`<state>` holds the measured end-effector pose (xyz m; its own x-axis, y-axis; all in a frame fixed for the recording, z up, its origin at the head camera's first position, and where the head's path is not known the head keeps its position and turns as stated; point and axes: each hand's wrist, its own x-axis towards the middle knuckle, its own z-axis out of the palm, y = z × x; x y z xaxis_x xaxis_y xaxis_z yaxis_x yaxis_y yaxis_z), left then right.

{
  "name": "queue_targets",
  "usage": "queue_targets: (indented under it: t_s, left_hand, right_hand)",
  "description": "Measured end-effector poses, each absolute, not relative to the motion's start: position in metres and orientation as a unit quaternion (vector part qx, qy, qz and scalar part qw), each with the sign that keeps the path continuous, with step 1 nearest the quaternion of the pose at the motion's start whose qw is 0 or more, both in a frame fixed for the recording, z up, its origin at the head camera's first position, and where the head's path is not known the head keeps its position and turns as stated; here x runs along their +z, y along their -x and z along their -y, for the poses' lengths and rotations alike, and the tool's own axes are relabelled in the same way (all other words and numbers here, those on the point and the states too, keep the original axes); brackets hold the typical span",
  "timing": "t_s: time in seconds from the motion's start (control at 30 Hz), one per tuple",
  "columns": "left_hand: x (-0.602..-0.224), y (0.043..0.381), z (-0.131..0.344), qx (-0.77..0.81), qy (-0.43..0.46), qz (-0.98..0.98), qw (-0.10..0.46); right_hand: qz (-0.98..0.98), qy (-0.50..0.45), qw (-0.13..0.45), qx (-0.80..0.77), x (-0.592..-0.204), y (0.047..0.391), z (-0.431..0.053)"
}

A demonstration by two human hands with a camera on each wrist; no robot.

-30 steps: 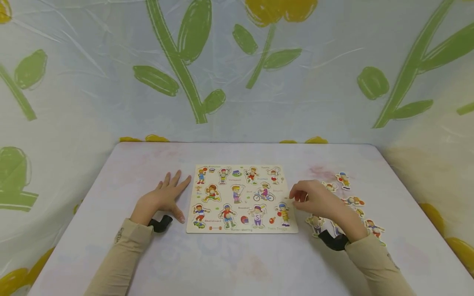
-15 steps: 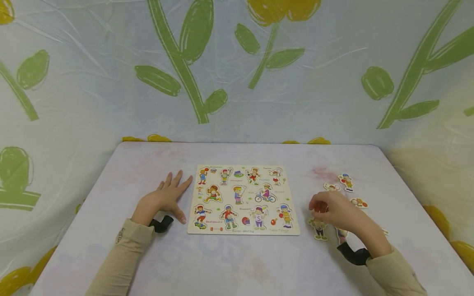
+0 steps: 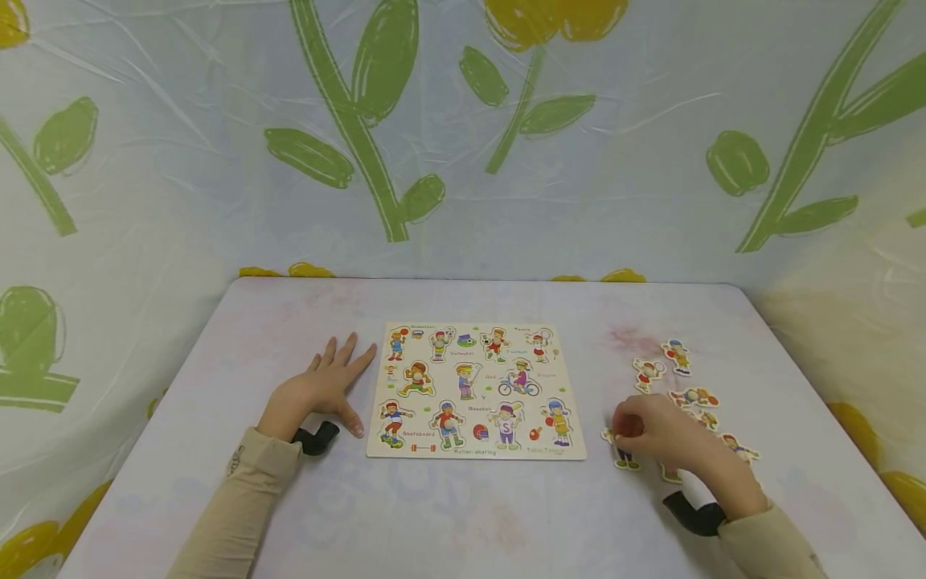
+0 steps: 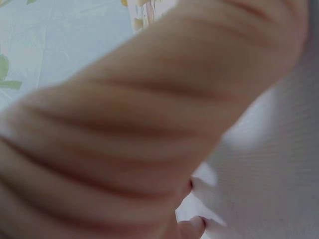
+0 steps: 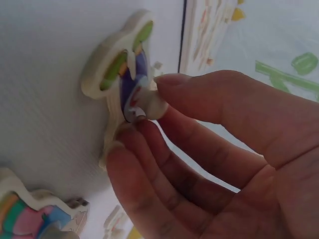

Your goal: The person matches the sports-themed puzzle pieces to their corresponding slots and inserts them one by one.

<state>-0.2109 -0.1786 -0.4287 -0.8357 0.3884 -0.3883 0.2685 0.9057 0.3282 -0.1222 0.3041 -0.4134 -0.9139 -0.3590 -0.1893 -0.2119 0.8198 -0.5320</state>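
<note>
A wooden puzzle board point(image 3: 452, 414) printed with sports figures lies flat in the middle of the table. Just left of it my left hand point(image 3: 321, 386) rests on the tabletop with its fingers spread. Over the loose pieces on the right is my right hand point(image 3: 661, 430). In the right wrist view its thumb and fingers pinch the pale round knob of a puzzle piece point(image 5: 134, 74), a figure with purple trousers and green shoes. The fingers hide the upper part of that piece. The left wrist view is mostly filled by blurred skin.
Several loose puzzle pieces lie to the right, among them a blue-capped figure point(image 3: 678, 358), a tennis player point(image 3: 649, 374) and one lying sideways point(image 3: 694, 397). Another knobbed piece point(image 5: 37, 219) sits near the right hand. Flower-print cloth point(image 3: 579, 201) hangs behind the table.
My right hand has moved from the board's right edge rightward and slightly down to the loose pieces, where it now pinches the purple-trousered piece's knob. My left hand has stayed in place.
</note>
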Motion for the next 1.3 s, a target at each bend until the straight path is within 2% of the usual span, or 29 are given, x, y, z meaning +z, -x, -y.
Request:
queue_targets:
  t_s: [0.37, 0.67, 1.3]
  left_hand:
    - [-0.43, 0.211, 0.178, 0.123, -0.173, -0.947, 0.243]
    - [-0.427, 0.209, 0.176, 0.13, -0.177, -0.948, 0.23]
    - [-0.427, 0.21, 0.179, 0.142, -0.169, -0.947, 0.235]
  right_hand:
    - [-0.948, 0.135, 0.148, -0.249, -0.415, 0.121, -0.299]
    - [-0.947, 0.126, 0.154, -0.251, -0.415, 0.12, -0.298]
    - [-0.948, 0.152, 0.149, -0.236, -0.4, 0.132, -0.289]
